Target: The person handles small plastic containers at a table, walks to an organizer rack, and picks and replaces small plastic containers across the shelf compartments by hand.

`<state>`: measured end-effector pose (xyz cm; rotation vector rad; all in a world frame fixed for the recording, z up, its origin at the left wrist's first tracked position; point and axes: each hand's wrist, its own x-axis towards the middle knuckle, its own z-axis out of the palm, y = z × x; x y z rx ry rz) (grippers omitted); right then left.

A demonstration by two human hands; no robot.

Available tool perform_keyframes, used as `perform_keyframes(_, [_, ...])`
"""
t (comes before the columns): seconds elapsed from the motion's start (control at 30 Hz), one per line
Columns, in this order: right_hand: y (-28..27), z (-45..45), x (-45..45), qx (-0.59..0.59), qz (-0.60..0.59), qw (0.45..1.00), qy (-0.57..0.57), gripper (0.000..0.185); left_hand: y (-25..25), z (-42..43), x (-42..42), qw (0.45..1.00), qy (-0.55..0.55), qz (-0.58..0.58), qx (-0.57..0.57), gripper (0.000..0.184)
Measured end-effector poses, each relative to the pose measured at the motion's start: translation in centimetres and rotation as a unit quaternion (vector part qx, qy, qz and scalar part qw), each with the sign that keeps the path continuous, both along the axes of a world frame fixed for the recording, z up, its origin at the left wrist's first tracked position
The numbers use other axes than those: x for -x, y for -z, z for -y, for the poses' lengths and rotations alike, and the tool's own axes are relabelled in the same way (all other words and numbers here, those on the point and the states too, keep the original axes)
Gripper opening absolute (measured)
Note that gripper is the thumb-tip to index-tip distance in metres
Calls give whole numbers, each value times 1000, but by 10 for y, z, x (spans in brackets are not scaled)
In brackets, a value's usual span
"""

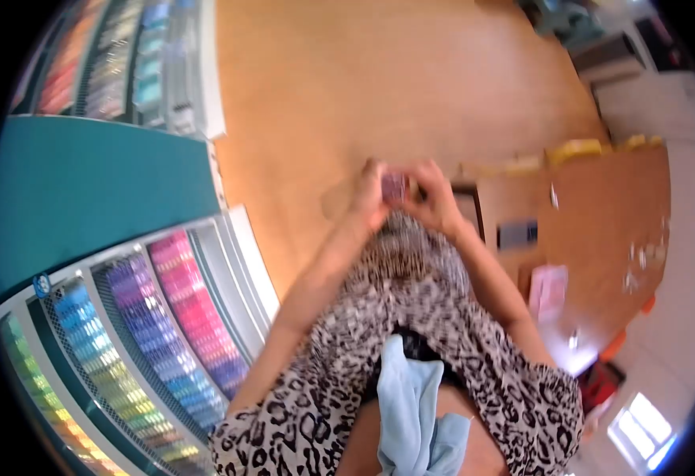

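In the head view, my left hand (pixel 373 193) and my right hand (pixel 436 200) are close together in front of my body. Between them is a small mauve, block-shaped thing (pixel 394 186), gripped from both sides by my fingers. Blur keeps me from telling exactly what it is. Fingers of both hands are bent around its edges and partly cover it. Below the hands spreads a leopard-print garment (pixel 300 397), with a light blue cloth (pixel 411 404) hanging over its front.
Display racks (pixel 236 238) with rows of small colourful packs (pixel 196 301) stand on the left, joined by a teal panel (pixel 97 194). To the right are a brown table (pixel 609 214), a pink box (pixel 550 292) and a dark grey flat object (pixel 517 234). Wooden flooring (pixel 387 79) stretches ahead.
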<state>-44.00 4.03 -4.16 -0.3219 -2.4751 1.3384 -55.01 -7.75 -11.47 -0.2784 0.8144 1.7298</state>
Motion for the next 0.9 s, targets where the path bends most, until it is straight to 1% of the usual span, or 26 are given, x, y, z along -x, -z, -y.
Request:
perform_keyframes(0.03, [17, -8, 21, -53, -35, 998, -16, 46, 24, -8, 11, 998, -50, 27, 21, 28])
perform_keyframes(0.07, [7, -14, 47, -95, 33, 995, -24, 49, 42, -16, 34, 996, -76, 24, 28, 28])
perform_keyframes(0.1, [5, -22, 74, -157, 19, 987, -38, 51, 54, -21, 59, 995, -87, 19, 40, 28])
perform_keyframes(0.17, [22, -41, 131, -192, -21, 979, -67, 47, 69, -32, 107, 994, -94, 14, 63, 30])
perform_keyframes(0.23, [24, -61, 193, -139, -20, 985, -100, 44, 60, -47, 164, 994, -85, -1, 73, 33])
perform_keyframes(0.27, [19, -72, 226, -125, -13, 986, -114, 40, 43, -54, 192, 991, -84, -10, 105, 34])
perform_keyframes(0.33, [9, -92, 293, -108, -54, 982, -145, 41, 31, -63, 249, 985, -97, -17, 143, 35])
perform_keyframes(0.37, [4, -101, 328, -95, -61, 980, -163, 42, 25, -68, 281, 982, -108, -12, 153, 38])
perform_keyframes(0.47, [-13, -126, 423, -75, -83, 970, -216, 43, -6, -75, 365, 981, -140, -30, 131, 40])
perform_keyframes(0.5, [-18, -132, 454, -72, -94, 965, -233, 43, -8, -76, 391, 982, -154, -21, 108, 44])
perform_keyframes(0.6, [-20, -140, 540, -36, -100, 952, -286, 44, -48, -79, 465, 978, -191, 55, 55, 45])
perform_keyframes(0.63, [-18, -139, 567, -33, -105, 948, -298, 45, -34, -80, 489, 974, -215, 75, 0, 45])
perform_keyframes(0.67, [-17, -140, 597, -31, -112, 945, -307, 45, -20, -84, 515, 971, -231, 53, 13, 44])
perform_keyframes(0.7, [-19, -141, 624, -31, -106, 939, -326, 46, -19, -88, 542, 968, -246, 32, 27, 43])
perform_keyframes(0.73, [-15, -141, 652, -28, -113, 940, -321, 46, -16, -85, 562, 965, -259, 15, 47, 42])
perform_keyframes(0.77, [-10, -141, 678, -22, -116, 942, -315, 46, 19, -84, 590, 966, -258, -17, -16, 40])
perform_keyframes(0.8, [-9, -142, 703, -20, -123, 943, -308, 46, 16, -89, 610, 967, -253, -4, 12, 40])
perform_keyframes(0.87, [-20, -147, 756, -28, -121, 946, -301, 46, -8, -100, 673, 969, -240, 4, 60, 40])
perform_keyframes(0.9, [-24, -148, 778, -24, -109, 949, -294, 46, -15, -103, 699, 973, -230, -5, 26, 42])
